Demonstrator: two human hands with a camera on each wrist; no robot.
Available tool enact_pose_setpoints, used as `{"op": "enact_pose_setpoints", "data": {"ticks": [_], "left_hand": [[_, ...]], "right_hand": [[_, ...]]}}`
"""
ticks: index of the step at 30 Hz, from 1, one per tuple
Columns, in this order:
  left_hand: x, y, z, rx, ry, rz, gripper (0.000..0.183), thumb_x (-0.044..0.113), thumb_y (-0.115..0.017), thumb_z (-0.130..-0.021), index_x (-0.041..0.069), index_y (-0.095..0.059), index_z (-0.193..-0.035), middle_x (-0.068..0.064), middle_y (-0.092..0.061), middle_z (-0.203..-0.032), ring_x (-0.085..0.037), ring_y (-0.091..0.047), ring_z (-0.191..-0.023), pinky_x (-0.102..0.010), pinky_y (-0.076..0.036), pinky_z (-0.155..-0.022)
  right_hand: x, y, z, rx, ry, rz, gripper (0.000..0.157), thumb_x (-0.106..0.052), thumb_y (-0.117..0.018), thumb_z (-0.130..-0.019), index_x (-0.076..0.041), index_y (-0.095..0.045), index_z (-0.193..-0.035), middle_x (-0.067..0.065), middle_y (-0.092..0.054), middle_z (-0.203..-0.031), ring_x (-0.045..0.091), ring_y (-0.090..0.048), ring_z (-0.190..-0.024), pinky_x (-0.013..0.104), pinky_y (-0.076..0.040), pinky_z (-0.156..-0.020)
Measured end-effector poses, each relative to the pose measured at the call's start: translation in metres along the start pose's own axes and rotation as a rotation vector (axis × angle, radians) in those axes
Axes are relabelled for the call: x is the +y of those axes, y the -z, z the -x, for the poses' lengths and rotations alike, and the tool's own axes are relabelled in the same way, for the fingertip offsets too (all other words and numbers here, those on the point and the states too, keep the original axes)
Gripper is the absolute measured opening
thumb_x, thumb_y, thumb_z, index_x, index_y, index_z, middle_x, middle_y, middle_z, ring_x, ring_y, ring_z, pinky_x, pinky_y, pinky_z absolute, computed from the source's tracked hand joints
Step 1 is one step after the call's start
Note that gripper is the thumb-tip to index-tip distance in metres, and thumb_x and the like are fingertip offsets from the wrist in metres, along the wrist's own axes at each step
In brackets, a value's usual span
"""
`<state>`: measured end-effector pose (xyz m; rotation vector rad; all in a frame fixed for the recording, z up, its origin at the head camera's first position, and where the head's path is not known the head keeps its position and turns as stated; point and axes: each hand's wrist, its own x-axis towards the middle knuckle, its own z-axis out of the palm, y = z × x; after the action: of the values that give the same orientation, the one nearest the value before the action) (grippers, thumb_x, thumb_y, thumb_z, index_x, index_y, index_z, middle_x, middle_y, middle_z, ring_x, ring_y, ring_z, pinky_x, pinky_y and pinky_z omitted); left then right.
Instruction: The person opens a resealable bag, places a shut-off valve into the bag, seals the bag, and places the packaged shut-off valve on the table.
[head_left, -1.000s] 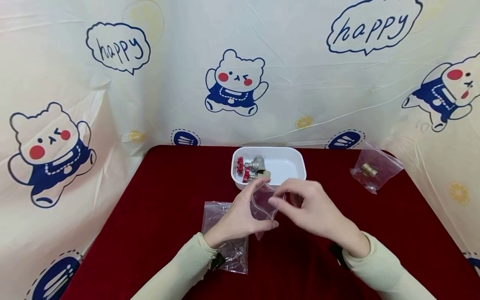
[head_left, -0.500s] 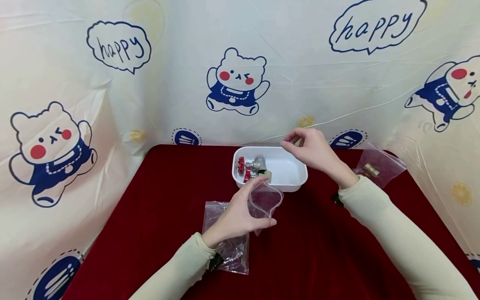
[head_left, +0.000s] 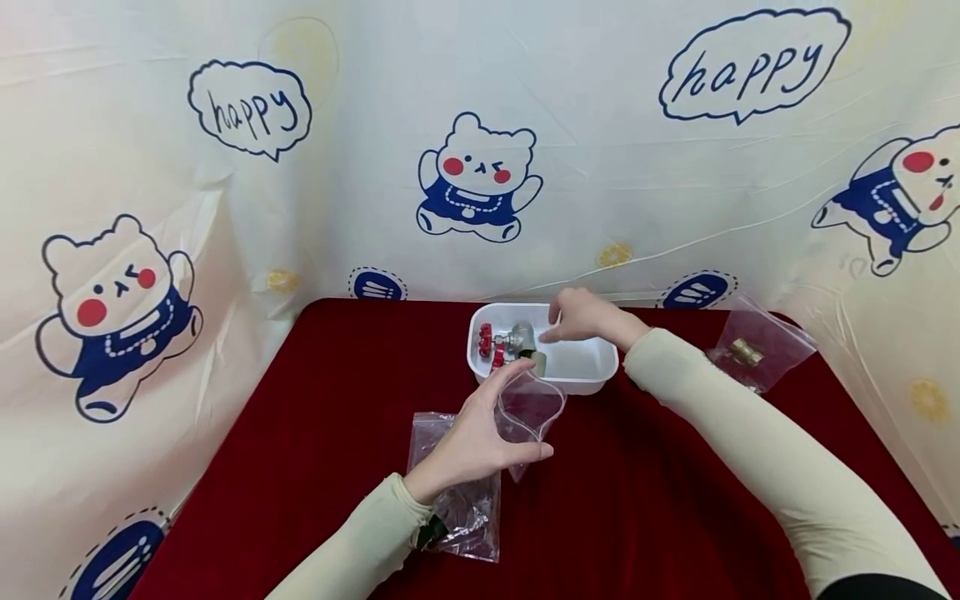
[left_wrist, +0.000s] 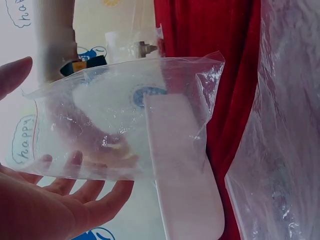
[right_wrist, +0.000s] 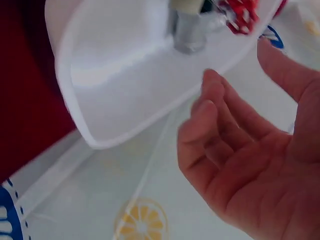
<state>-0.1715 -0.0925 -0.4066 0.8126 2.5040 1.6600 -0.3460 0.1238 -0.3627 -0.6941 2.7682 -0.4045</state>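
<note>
My left hand [head_left: 480,433] grips a clear zip bag [head_left: 528,408] between curved fingers and thumb, its mouth spread wide and facing up. In the left wrist view the fingers [left_wrist: 107,202] lie along one side of the bag and no part shows inside. My right hand [head_left: 588,317] reaches over the white tray [head_left: 592,385], thumb and fingers apart, holding nothing. Beside its fingertips are metal valves with red handwheels; one valve [head_left: 521,337] lies at the back left of the tray. In the right wrist view a red handwheel [right_wrist: 241,15] shows beyond the fingers.
Another clear bag [head_left: 472,521] lies flat on the dark red cloth [head_left: 315,467] under the left forearm. At the back right, a bag with a brass fitting [head_left: 746,352] sits near the table edge, partly behind the right sleeve. A printed curtain [head_left: 360,167] surrounds the table.
My right hand has left the bag's mouth, swung up and away, then come down to the left over the tray. The left hand keeps the bag in nearly the same place.
</note>
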Motion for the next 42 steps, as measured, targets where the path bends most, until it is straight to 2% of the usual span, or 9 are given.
{"op": "enact_pose_setpoints", "data": {"ticks": [3,5,9,12,20,25,30,37,42], "left_hand": [[-0.002,-0.001,0.000,-0.001,0.001,0.009,0.098,0.032,-0.093,-0.076,0.034,-0.041,-0.159,0.001,-0.053,-0.152,-0.017,-0.049,-0.138,-0.057,-0.039,-0.113],[-0.003,-0.001,0.000,0.000,0.003,0.010,0.098,0.033,-0.093,-0.076,0.035,-0.041,-0.158,0.004,-0.052,-0.152,-0.016,-0.049,-0.139,-0.057,-0.039,-0.113],[-0.005,0.000,-0.002,0.005,0.001,0.000,0.098,0.032,-0.093,-0.075,0.035,-0.041,-0.158,0.004,-0.052,-0.153,-0.016,-0.048,-0.140,-0.055,-0.038,-0.114],[-0.005,0.000,-0.003,0.007,0.002,-0.008,0.098,0.033,-0.093,-0.075,0.034,-0.041,-0.158,0.002,-0.052,-0.152,-0.016,-0.048,-0.139,-0.054,-0.038,-0.115],[-0.005,0.000,-0.004,0.012,-0.010,-0.002,0.099,0.029,-0.094,-0.074,0.026,-0.043,-0.158,-0.009,-0.054,-0.151,-0.022,-0.050,-0.139,-0.055,-0.039,-0.114],[-0.006,0.001,-0.005,0.013,-0.010,0.012,0.098,0.029,-0.094,-0.074,0.026,-0.043,-0.158,-0.012,-0.054,-0.150,-0.030,-0.050,-0.138,-0.057,-0.039,-0.113],[-0.007,0.000,-0.005,0.018,-0.006,0.014,0.099,0.028,-0.095,-0.073,0.025,-0.042,-0.158,-0.010,-0.056,-0.147,-0.029,-0.051,-0.137,-0.057,-0.039,-0.113],[-0.010,0.001,-0.006,0.018,0.053,0.011,0.104,0.032,-0.095,-0.074,0.032,-0.037,-0.160,-0.001,-0.052,-0.152,-0.021,-0.048,-0.140,-0.054,-0.039,-0.113],[-0.013,0.001,-0.008,0.022,0.066,0.015,0.107,0.030,-0.096,-0.074,0.033,-0.034,-0.161,0.004,-0.054,-0.147,-0.019,-0.048,-0.139,-0.055,-0.039,-0.113]], "right_hand": [[-0.001,-0.014,-0.006,-0.093,0.004,0.066,0.050,-0.042,-0.082,-0.090,0.001,-0.077,-0.113,0.013,-0.073,-0.112,0.029,-0.068,-0.099,0.042,-0.056,-0.087],[-0.002,-0.021,-0.009,-0.156,0.009,0.082,0.044,-0.043,-0.082,-0.089,0.000,-0.076,-0.095,0.005,-0.069,-0.089,0.020,-0.062,-0.078,0.034,-0.052,-0.073],[-0.005,-0.033,-0.015,-0.235,0.028,0.079,0.050,-0.037,-0.082,-0.087,-0.012,-0.049,-0.059,-0.006,-0.035,-0.057,0.010,-0.029,-0.054,0.026,-0.029,-0.054],[-0.007,-0.039,-0.018,-0.239,0.047,0.089,0.051,-0.029,-0.079,-0.085,-0.019,-0.039,-0.055,-0.009,-0.030,-0.053,0.009,-0.026,-0.052,0.025,-0.026,-0.051],[-0.009,-0.046,-0.018,-0.200,0.028,0.075,0.032,-0.020,-0.077,-0.081,-0.017,-0.052,-0.062,-0.005,-0.047,-0.061,0.013,-0.041,-0.060,0.027,-0.035,-0.055],[-0.009,-0.048,-0.017,-0.156,0.022,0.054,0.017,-0.020,-0.079,-0.080,-0.010,-0.065,-0.078,0.000,-0.059,-0.075,0.017,-0.051,-0.071,0.029,-0.044,-0.063],[-0.008,-0.048,-0.014,-0.127,0.031,0.024,0.019,-0.018,-0.080,-0.078,-0.009,-0.064,-0.083,0.001,-0.059,-0.079,0.018,-0.052,-0.074,0.030,-0.046,-0.067],[-0.002,-0.048,-0.014,-0.142,0.053,-0.088,0.018,-0.006,-0.074,-0.076,-0.011,-0.057,-0.078,-0.003,-0.055,-0.067,0.013,-0.053,-0.060,0.025,-0.045,-0.057],[0.002,-0.047,-0.014,-0.185,0.005,-0.208,0.026,0.000,-0.074,-0.077,-0.004,-0.058,-0.097,0.002,-0.066,-0.068,0.015,-0.060,-0.056,0.023,-0.048,-0.052]]}}
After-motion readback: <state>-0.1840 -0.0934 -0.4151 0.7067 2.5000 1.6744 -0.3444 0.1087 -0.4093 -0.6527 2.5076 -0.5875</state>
